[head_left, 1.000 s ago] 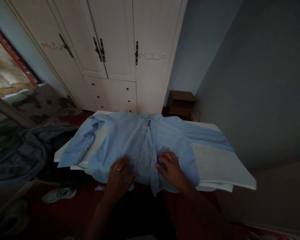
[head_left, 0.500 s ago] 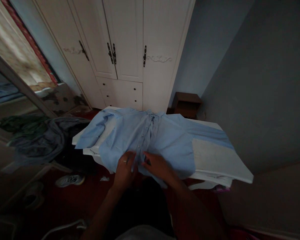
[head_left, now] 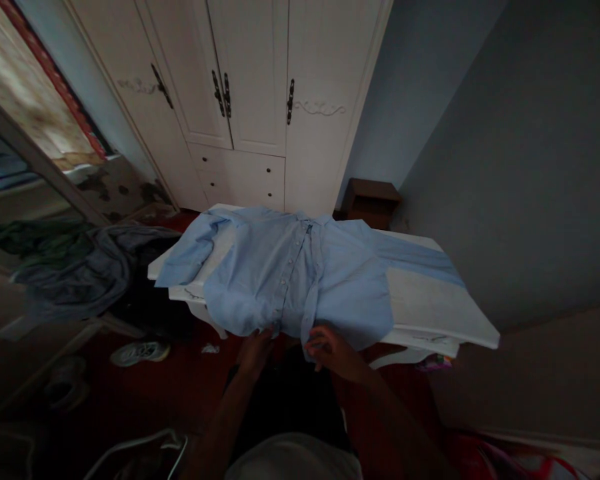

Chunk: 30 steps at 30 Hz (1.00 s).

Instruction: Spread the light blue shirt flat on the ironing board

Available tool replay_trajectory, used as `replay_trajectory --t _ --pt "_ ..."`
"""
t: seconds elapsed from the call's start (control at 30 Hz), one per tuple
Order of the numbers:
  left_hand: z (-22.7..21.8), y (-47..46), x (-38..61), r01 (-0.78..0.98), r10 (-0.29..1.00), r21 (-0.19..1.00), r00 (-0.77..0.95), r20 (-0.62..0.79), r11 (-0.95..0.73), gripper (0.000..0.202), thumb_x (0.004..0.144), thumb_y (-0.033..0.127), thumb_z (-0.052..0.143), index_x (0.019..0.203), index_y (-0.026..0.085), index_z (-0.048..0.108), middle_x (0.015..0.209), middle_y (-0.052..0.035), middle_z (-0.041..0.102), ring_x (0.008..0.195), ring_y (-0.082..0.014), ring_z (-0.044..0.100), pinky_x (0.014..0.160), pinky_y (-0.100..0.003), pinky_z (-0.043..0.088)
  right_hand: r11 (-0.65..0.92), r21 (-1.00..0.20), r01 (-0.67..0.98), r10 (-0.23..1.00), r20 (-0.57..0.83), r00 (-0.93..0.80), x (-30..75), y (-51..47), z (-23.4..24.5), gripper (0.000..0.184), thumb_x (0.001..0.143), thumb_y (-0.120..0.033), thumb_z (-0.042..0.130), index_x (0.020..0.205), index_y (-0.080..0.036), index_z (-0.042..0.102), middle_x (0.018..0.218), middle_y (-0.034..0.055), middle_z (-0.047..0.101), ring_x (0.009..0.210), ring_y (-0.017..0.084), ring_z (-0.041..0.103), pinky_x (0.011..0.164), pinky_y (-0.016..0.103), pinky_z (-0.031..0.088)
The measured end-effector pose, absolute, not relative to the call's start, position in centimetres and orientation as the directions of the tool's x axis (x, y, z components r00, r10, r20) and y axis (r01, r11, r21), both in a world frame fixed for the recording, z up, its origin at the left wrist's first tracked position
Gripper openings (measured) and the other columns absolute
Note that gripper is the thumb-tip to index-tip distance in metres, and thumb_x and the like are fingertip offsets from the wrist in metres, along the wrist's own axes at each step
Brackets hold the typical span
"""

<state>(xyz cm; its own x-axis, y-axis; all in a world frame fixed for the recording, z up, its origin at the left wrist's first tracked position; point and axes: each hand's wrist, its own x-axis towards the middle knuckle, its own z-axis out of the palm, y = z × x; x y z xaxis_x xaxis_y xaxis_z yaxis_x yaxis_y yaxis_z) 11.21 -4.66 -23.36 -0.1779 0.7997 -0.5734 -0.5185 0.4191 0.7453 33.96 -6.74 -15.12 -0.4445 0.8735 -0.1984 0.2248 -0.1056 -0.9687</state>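
Observation:
A light blue button-up shirt [head_left: 250,273] lies spread over a white table [head_left: 425,310], collar at the far side and both sleeves out to the sides. Its front is parted, with a strip of the inside showing between the two button edges. At the near hem on the left, my left hand [head_left: 256,352] is closed on the fabric beside the button edge. My right hand [head_left: 336,353] has its fingers curled round the bottom corner of the other front edge, which hangs past the table.
A white wardrobe [head_left: 250,80] stands behind the table, with a small brown cabinet [head_left: 373,197] to its right. Grey and green clothes [head_left: 90,267] are heaped at the left. On the red floor lie a shoe [head_left: 140,353] and a white hanger-like frame [head_left: 145,440].
My hands have moved apart and nearer my body along the hem. The two front edges, close together before, are now spread, and the right edge has shifted right.

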Motion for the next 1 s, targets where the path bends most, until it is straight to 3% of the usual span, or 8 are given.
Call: replay_trajectory --t 0.2,0.3,0.4,0.57,0.63,0.77,0.9,1.0 --pt "-24.7 -4.2 10.3 -0.560 0.817 0.706 -0.088 -0.570 0.432 0.015 0.068 0.029 0.064 0.079 0.020 0.061 0.082 -0.0038 0.067 0.077 -0.0182 0.067 0.070 -0.034 0.053 -0.083 -0.942 0.326 0.951 -0.173 -0.256 33.0 -7.6 -18.2 0.039 0.085 -0.037 0.057 0.118 -0.019 0.051 0.087 0.0026 0.067 0.059 0.012 0.063 0.057 0.028 0.050" --pt "-25.6 -4.9 10.0 -0.514 0.830 0.745 -0.105 -0.548 0.426 0.020 0.066 0.030 0.068 0.082 0.019 0.062 0.088 -0.0051 0.068 0.081 -0.0203 0.067 0.070 -0.035 0.053 -0.119 -0.932 0.343 0.982 -0.161 -0.097 33.0 -7.7 -19.4 0.035 0.083 -0.040 0.056 0.110 -0.018 0.052 0.081 0.0016 0.064 0.057 0.013 0.060 0.052 0.028 0.049" --pt "-26.2 -5.7 10.1 -0.414 0.880 0.840 -0.158 -0.447 0.352 0.038 0.062 0.028 0.076 0.097 0.019 0.063 0.106 -0.0070 0.068 0.099 -0.0222 0.066 0.082 -0.035 0.052 -0.116 -0.932 0.344 0.992 -0.127 -0.010 33.0 -7.9 -20.4 0.040 0.081 -0.044 0.058 0.110 -0.018 0.052 0.080 0.0020 0.064 0.058 0.015 0.060 0.056 0.031 0.051" --pt "-26.5 -5.9 10.5 -0.245 0.926 0.945 -0.254 -0.279 0.217 0.057 0.065 0.031 0.077 0.116 0.018 0.056 0.125 -0.0104 0.059 0.116 -0.0204 0.058 0.100 -0.033 0.045 -0.033 -0.903 0.427 0.999 -0.011 0.054 32.2 -8.0 -21.5 0.043 0.077 -0.040 0.062 0.113 -0.018 0.056 0.110 0.0111 0.065 0.092 0.022 0.065 0.085 0.042 0.052" --pt "-26.4 -5.6 10.6 -0.097 0.946 0.984 -0.277 -0.172 0.150 0.055 0.070 0.035 0.074 0.118 0.018 0.055 0.123 -0.0110 0.060 0.114 -0.0202 0.059 0.099 -0.034 0.046 -0.020 -0.897 0.441 0.998 0.008 0.061 31.7 -8.0 -21.9 0.039 0.077 -0.039 0.061 0.110 -0.018 0.059 0.117 0.0121 0.064 0.100 0.024 0.064 0.089 0.044 0.051" --pt "-25.7 -5.0 10.6 0.212 0.963 0.977 -0.266 0.039 0.019 0.046 0.077 0.037 0.066 0.119 0.019 0.056 0.111 -0.0094 0.063 0.098 -0.0193 0.063 0.088 -0.034 0.051 -0.027 -0.919 0.392 0.999 -0.006 0.054 30.6 -7.9 -22.7 0.035 0.080 -0.039 0.059 0.107 -0.017 0.061 0.111 0.0115 0.066 0.102 0.024 0.063 0.090 0.042 0.051" --pt "-25.3 -4.8 9.1 0.260 0.962 0.965 -0.250 0.109 -0.042 0.030 0.079 0.024 0.052 0.106 0.019 0.063 0.106 -0.0076 0.064 0.093 -0.0182 0.062 0.082 -0.032 0.052 -0.013 -0.936 0.353 0.999 0.004 0.046 29.5 -8.1 -23.0 0.031 0.083 -0.041 0.055 0.100 -0.016 0.062 0.100 0.0095 0.068 0.094 0.022 0.065 0.084 0.037 0.052" --pt "-25.2 -5.7 7.5 0.239 0.948 0.971 -0.306 0.089 -0.014 0.027 0.076 0.023 0.052 0.100 0.019 0.065 0.100 -0.0071 0.065 0.089 -0.0189 0.063 0.080 -0.033 0.052 0.028 -0.924 0.383 0.993 0.070 0.096 29.1 -8.7 -22.8 0.027 0.084 -0.043 0.053 0.087 -0.018 0.063 0.088 0.0067 0.067 0.084 0.022 0.064 0.080 0.035 0.051"
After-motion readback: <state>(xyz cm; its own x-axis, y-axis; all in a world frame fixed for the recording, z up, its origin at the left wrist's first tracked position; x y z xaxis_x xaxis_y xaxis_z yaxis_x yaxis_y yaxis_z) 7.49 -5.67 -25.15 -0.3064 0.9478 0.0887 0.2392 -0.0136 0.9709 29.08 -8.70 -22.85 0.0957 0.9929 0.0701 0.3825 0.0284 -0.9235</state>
